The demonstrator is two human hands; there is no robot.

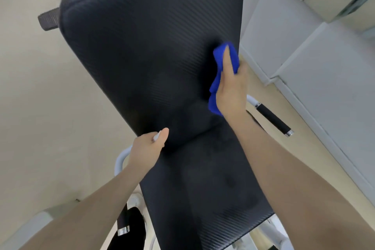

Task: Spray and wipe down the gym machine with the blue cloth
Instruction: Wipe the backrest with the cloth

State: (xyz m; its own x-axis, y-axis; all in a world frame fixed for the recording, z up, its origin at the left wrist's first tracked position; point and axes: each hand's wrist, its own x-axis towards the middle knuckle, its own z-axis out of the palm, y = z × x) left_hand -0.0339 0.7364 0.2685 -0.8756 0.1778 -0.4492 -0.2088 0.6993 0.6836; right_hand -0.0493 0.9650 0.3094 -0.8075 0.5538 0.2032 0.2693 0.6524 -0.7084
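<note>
The gym machine's long black textured pad (pixel 146 50) fills the middle of the view, running from top to bottom. My right hand (pixel 231 87) grips the bunched blue cloth (pixel 219 79) and presses it against the pad's right side, index finger stretched along the cloth. My left hand (pixel 148 146) holds the pad's left edge where the back pad meets the seat pad (pixel 203 199), thumb on top. No spray bottle is in view.
White frame tubes show under the pad. Black foam handles stick out at the right (pixel 274 121), lower left (pixel 122 221) and upper left (pixel 49 19). A white cabinet (pixel 316 79) stands close on the right. Beige floor lies to the left.
</note>
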